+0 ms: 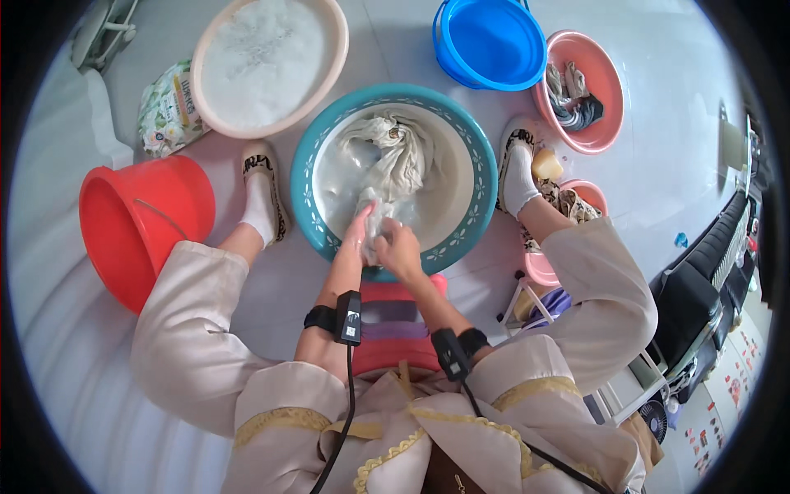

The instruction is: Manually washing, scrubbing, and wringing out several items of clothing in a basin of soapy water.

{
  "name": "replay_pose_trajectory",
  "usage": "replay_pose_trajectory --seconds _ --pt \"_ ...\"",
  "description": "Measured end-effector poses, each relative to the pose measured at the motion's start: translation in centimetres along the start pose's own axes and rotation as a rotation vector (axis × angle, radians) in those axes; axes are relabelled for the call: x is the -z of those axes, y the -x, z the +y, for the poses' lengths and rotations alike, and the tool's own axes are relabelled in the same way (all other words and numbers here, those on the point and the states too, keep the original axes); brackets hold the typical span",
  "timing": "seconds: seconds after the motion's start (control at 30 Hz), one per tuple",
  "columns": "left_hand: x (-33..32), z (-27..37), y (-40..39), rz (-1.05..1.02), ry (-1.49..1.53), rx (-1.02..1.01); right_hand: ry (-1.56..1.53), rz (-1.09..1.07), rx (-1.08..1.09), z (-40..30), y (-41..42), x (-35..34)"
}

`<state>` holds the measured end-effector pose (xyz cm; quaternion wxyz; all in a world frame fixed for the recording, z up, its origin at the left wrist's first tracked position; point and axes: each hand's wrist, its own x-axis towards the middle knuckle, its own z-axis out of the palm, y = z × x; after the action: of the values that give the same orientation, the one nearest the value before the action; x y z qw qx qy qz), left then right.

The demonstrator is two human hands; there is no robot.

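A teal-rimmed plastic basin [484, 179] with a white inside stands between my feet, holding cloudy, soapy water. A wet off-white cloth garment [401, 163] lies twisted in it, and its near end comes up at the near wall. My left hand [359, 230] lies along the left side of that end, its fingers wet. My right hand [398, 246] is curled on the cloth from the right, fingers bent. Part of the cloth is hidden between the two hands.
Around the basin stand a pale basin of suds [338, 55], a blue bucket [494, 43], a red bucket [148, 216] on its side, and a pink basin with socks [608, 92]. A yellowish soap bar [547, 165] lies by my right foot, a detergent bag [170, 111] at left.
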<state>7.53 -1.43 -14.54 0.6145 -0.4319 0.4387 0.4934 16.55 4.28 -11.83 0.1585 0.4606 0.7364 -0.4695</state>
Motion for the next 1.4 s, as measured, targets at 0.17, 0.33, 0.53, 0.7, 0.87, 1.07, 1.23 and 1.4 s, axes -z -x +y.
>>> replay_pose_trajectory --seconds 0.17,0.33,0.53,0.7,0.87,1.07,1.23,1.4 --pt "3.5 -2.3 -2.6 -0.230 0.138 -0.026 0.057 0.220 0.127 -4.0 2.8 1.6" --pt "1.0 -3.1 -1.7 0.085 0.158 -0.281 0.144 0.242 0.161 -2.2 0.6 1.3" --pt "0.4 -2.4 -0.1 0.046 0.170 -0.403 -0.007 0.158 0.093 1.7 -2.2 1.8" --pt "2.9 -1.7 1.1 -0.355 0.224 -0.103 -1.259 -0.520 -0.266 0.8 -1.4 4.3" --pt "0.4 -2.2 1.5 -0.811 0.212 -0.031 -1.553 -0.525 -0.167 1.2 -2.6 6.5" --pt "-1.6 -1.9 7.0 -0.483 0.373 -0.094 -1.599 -0.559 -0.161 -2.6 0.4 8.8" --pt "-3.4 -1.8 10.3 -0.450 0.266 -0.108 -0.726 -0.138 0.472 -3.4 4.8 7.6" --pt "-3.4 -2.2 9.8 -0.660 0.287 -0.238 -0.085 0.267 0.831 -7.0 7.0 8.4"
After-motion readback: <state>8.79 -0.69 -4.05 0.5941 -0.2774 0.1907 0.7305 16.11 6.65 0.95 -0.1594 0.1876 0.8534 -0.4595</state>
